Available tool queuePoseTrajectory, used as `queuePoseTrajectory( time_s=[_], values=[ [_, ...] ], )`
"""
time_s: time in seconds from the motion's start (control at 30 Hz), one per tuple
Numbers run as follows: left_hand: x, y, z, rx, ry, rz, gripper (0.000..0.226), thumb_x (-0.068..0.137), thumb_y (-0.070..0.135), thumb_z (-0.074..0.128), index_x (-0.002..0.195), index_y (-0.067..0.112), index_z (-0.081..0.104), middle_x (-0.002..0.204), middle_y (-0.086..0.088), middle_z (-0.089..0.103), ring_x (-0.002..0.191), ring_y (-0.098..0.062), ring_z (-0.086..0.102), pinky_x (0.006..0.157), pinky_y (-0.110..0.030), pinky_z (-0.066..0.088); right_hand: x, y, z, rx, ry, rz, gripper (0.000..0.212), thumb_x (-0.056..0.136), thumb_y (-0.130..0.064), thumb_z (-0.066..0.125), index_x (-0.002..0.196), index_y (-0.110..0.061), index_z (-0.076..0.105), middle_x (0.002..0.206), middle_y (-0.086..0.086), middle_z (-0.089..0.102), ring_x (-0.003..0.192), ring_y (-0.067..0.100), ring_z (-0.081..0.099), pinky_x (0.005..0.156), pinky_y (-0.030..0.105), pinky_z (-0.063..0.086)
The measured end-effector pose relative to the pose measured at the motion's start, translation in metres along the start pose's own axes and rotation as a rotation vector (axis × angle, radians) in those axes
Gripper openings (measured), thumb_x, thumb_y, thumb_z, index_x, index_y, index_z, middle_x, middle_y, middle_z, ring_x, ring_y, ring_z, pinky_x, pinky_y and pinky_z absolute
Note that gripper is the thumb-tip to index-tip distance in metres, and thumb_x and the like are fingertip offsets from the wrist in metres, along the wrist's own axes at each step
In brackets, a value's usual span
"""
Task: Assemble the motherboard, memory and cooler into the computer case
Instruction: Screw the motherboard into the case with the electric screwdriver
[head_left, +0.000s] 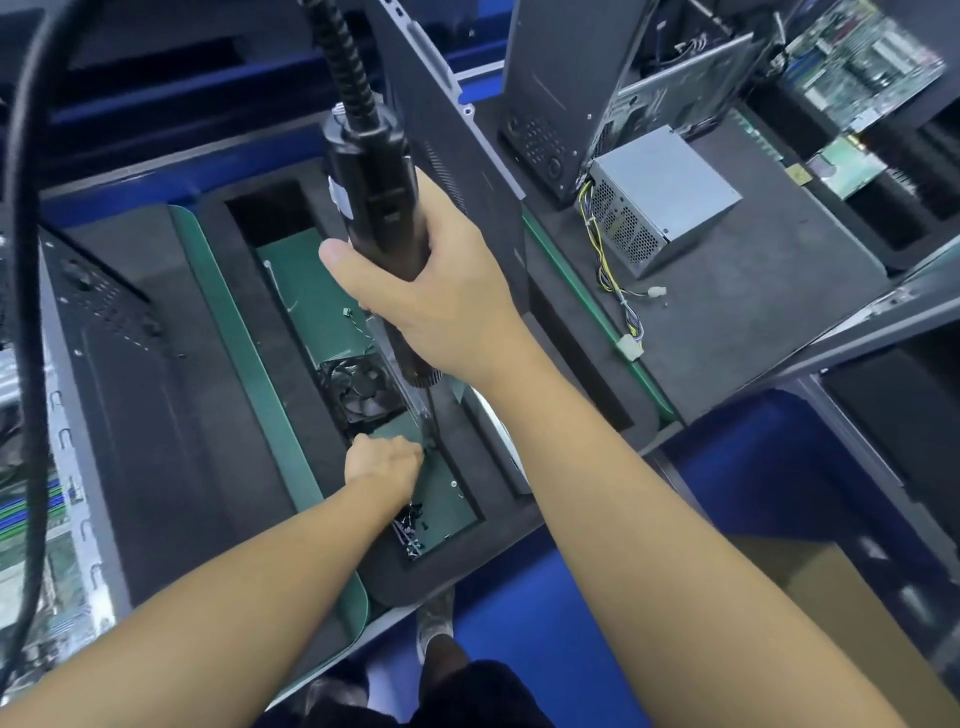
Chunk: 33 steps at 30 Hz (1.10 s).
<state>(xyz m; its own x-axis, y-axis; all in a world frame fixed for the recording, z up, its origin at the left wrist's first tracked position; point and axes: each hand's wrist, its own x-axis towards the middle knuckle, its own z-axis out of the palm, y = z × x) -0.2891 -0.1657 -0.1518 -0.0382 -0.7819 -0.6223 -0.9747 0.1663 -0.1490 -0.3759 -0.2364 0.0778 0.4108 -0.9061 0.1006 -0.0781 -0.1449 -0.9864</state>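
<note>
An open case (649, 67) stands at the counter's (753, 312) far right, the motherboard (862, 67) beyond it and a power supply (660, 202) just in front. Your right hand (436, 301) grips the screwdriver (374, 197) upright over the foam tray (291, 405). Beside the fan (361, 387) in the tray's recess, your left hand (384, 460) is clenched, fingers hidden, near loose screws (410, 525).

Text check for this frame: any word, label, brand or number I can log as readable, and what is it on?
No text can be read.
Pale sticker on the electric screwdriver: blurred, no print can be made out.
Motherboard at upper right: markings too small and blurred.
Power supply: no label visible on the faces shown.
</note>
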Motion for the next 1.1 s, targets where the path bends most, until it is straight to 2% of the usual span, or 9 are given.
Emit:
queuePoseTrajectory(
  time_s=[0.1, 0.23, 0.33, 0.53, 0.67, 0.8, 0.93, 1.03, 1.1],
  values=[
    [0.001, -0.002, 0.001, -0.017, -0.007, 0.019, 0.020, 0.087, 0.013, 0.061, 0.105, 0.023, 0.063, 0.111, 0.001, 0.066, 0.100, -0.026, 0.066, 0.083, -0.034, 0.040, -0.002, 0.000, -0.001, -0.005, 0.002, 0.004, 0.018, 0.089, -0.018, 0.074, 0.098, -0.012, 0.058, 0.071, -0.012, 0.054, 0.070, 0.017, 0.055, 0.077, 0.045, 0.055],
    [0.003, -0.001, 0.000, -0.077, -0.021, 0.107, 0.017, 0.086, 0.024, 0.065, 0.102, 0.023, 0.061, 0.110, -0.001, 0.064, 0.098, -0.027, 0.066, 0.069, -0.031, 0.040, -0.004, 0.001, -0.001, -0.003, -0.002, 0.011, 0.018, 0.089, -0.020, 0.073, 0.099, -0.015, 0.059, 0.072, -0.013, 0.056, 0.071, 0.015, 0.057, 0.078, 0.046, 0.056],
    [0.004, 0.004, 0.002, -0.153, -0.111, 0.145, 0.031, 0.076, 0.044, 0.075, 0.097, 0.026, 0.061, 0.102, 0.001, 0.062, 0.094, -0.026, 0.066, 0.069, -0.032, 0.041, -0.006, 0.002, -0.001, -0.013, -0.004, 0.008, 0.016, 0.089, -0.022, 0.073, 0.094, -0.023, 0.058, 0.072, -0.014, 0.056, 0.070, 0.014, 0.057, 0.077, 0.041, 0.056],
    [0.004, 0.017, 0.014, -0.074, -0.011, 0.078, 0.025, 0.085, 0.006, 0.060, 0.108, 0.016, 0.060, 0.110, -0.005, 0.062, 0.097, -0.029, 0.066, 0.074, -0.033, 0.040, -0.010, 0.003, -0.001, -0.048, 0.006, 0.006, 0.022, 0.089, -0.024, 0.073, 0.087, -0.036, 0.054, 0.070, -0.018, 0.056, 0.069, 0.010, 0.057, 0.071, 0.023, 0.052],
    [0.002, 0.020, 0.012, -0.139, -0.036, 0.062, 0.031, 0.085, -0.001, 0.057, 0.114, 0.012, 0.056, 0.115, -0.010, 0.057, 0.103, -0.033, 0.063, 0.070, -0.034, 0.039, -0.012, 0.005, -0.002, -0.064, 0.002, -0.008, 0.028, 0.089, -0.023, 0.073, 0.085, -0.043, 0.054, 0.071, -0.019, 0.057, 0.072, 0.013, 0.061, 0.074, 0.029, 0.055],
    [0.001, 0.016, 0.004, -0.381, -0.088, -0.029, 0.030, 0.083, -0.005, 0.059, 0.111, 0.006, 0.057, 0.114, -0.014, 0.056, 0.105, -0.036, 0.062, 0.073, -0.038, 0.047, -0.012, 0.002, 0.001, -0.072, 0.010, -0.011, 0.033, 0.089, -0.023, 0.073, 0.082, -0.048, 0.053, 0.072, -0.018, 0.058, 0.073, 0.017, 0.062, 0.076, 0.035, 0.056],
    [0.001, -0.001, -0.016, -0.760, -0.045, -0.017, 0.012, 0.079, 0.004, 0.067, 0.091, 0.008, 0.068, 0.092, -0.010, 0.064, 0.087, -0.026, 0.064, 0.072, -0.026, 0.047, -0.009, -0.003, 0.003, -0.090, 0.015, -0.021, 0.028, 0.088, -0.025, 0.073, 0.082, -0.044, 0.054, 0.072, -0.015, 0.057, 0.072, 0.018, 0.062, 0.074, 0.032, 0.055],
    [-0.002, -0.022, -0.026, -1.073, -0.045, -0.065, 0.017, 0.077, -0.001, 0.069, 0.086, 0.013, 0.073, 0.077, -0.004, 0.068, 0.070, -0.016, 0.062, 0.067, -0.021, 0.049, -0.005, -0.013, 0.006, -0.107, 0.003, -0.036, 0.025, 0.088, -0.024, 0.073, 0.084, -0.040, 0.053, 0.071, -0.015, 0.057, 0.071, 0.014, 0.060, 0.073, 0.031, 0.055],
    [-0.010, -0.034, -0.029, -1.319, -0.073, -0.116, 0.017, 0.080, -0.007, 0.070, 0.087, 0.008, 0.072, 0.075, -0.008, 0.070, 0.064, -0.016, 0.064, 0.059, -0.022, 0.053, -0.003, -0.021, 0.009, -0.116, -0.007, -0.063, 0.021, 0.088, -0.025, 0.073, 0.085, -0.036, 0.055, 0.072, -0.013, 0.057, 0.071, 0.018, 0.060, 0.074, 0.035, 0.055]
  ],
)
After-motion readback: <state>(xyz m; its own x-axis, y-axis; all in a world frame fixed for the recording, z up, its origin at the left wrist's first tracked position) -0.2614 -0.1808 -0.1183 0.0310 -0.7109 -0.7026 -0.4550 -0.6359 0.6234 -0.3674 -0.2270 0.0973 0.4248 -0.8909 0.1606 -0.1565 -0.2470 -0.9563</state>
